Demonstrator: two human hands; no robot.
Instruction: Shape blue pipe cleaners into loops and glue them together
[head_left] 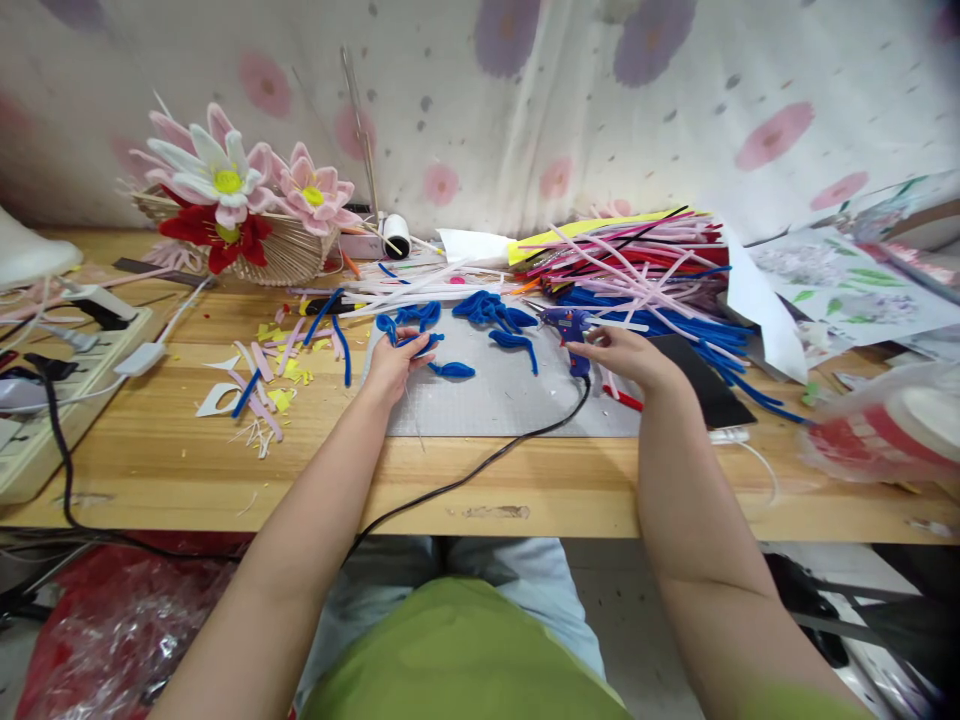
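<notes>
My left hand (392,366) pinches a blue pipe-cleaner piece (420,345) above the left part of the grey cutting mat (495,405). My right hand (626,352) has its fingers closed at the grip of a purple hot glue gun (568,325), its nozzle pointing left. A pale glue stick (619,324) sticks out of the gun's back, and its black cord (480,470) runs down over the table edge. Between the hands lie a cluster of blue looped petals (491,310), a blue piece with a curved stem (514,342) and a blue leaf-shaped piece (452,370).
Pipe cleaners (630,250) in many colours are heaped behind the mat. Scraps (262,385) litter the table at left, near a power strip (45,410). Fuzzy flowers (225,180) stand at the back left. A black panel (701,380) and a bagged cup (900,430) are at right.
</notes>
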